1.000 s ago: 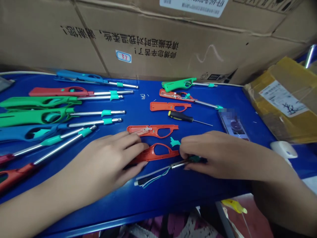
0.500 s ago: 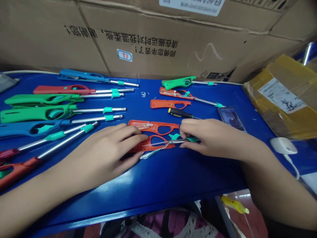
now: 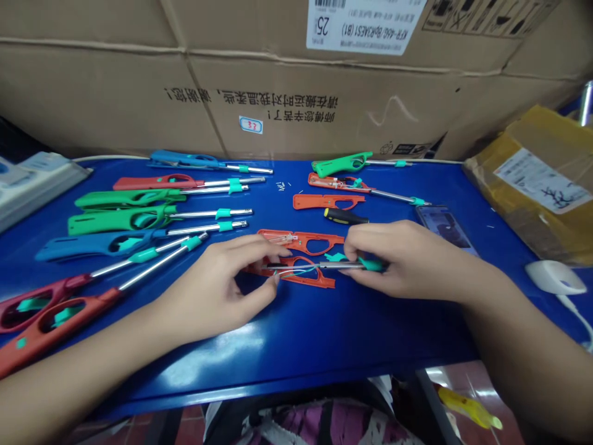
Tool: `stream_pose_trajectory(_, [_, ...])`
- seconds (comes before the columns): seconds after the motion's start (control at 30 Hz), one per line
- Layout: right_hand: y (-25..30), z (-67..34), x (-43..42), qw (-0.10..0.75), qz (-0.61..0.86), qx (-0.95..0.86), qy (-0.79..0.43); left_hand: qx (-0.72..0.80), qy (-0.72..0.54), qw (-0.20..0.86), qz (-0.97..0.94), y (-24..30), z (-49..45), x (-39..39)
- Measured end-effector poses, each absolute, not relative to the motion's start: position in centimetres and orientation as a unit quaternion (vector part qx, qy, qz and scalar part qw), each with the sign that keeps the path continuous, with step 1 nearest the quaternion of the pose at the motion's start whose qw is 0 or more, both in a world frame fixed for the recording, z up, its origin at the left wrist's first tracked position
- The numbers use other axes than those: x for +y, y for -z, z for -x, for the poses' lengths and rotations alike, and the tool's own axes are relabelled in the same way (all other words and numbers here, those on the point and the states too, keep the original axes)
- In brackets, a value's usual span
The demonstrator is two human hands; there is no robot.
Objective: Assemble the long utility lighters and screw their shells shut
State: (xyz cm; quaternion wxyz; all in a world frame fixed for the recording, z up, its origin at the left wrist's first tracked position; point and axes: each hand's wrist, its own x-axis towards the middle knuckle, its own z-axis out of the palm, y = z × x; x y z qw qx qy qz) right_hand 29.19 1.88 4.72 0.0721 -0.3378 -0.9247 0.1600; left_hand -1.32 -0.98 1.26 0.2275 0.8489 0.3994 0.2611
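My right hand [image 3: 393,256] is closed around the metal tube [image 3: 340,265] of a long-necked lighter, which has a green clip [image 3: 372,264] on it. From the tube's left end, a thin dark rod and wires [image 3: 299,269] run to my left hand [image 3: 229,287]. My left thumb and fingers are around the left end of these wired parts; the exact grip is partly hidden. Beneath lies an orange handle half [image 3: 319,282], partly covered by my left fingers. Just beyond it rests another orange handle half [image 3: 315,243] with a clear tank inside. A small green trigger [image 3: 334,257] lies near my right fingers.
Several assembled lighters [image 3: 125,221] lie in rows at left. Beyond my hands are a black-and-yellow screwdriver [image 3: 345,216], an orange shell [image 3: 324,201], an opened lighter [image 3: 338,183] and a green one [image 3: 343,164]. A phone [image 3: 445,228] and taped carton [image 3: 532,185] stand right; a large cardboard box [image 3: 287,80] stands behind.
My left hand has shifted from the near orange handle half to the wired parts, which are now raised in line with the tube. The camera view has tilted up and moved left.
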Motion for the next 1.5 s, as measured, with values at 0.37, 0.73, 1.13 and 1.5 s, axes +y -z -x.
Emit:
stream_pose_trajectory(0.37, [-4.4, -28.9, 1.7, 0.042, 0.346, -0.928, -0.134, 0.359, -0.257, 0.175, -0.88, -1.5, 1.4, -1.1])
stream_pose_trajectory(0.73, [-4.0, -28.9, 1.2, -0.035, 0.336, -0.927, -0.164, 0.345, -0.241, 0.175, -0.89, -1.0, 1.4, -0.6])
stream_pose_trajectory(1.13, [-3.3, -29.0, 1.5, -0.04, 0.337, -0.931, -0.135, 0.358, -0.241, 0.213, -0.876, -0.4, 1.7, -0.4])
stream_pose_trajectory(1.5, [-3.6, -28.9, 1.4, -0.048, 0.32, -0.936, -0.136, 0.363, -0.278, 0.221, -0.861, -0.3, 1.3, -0.4])
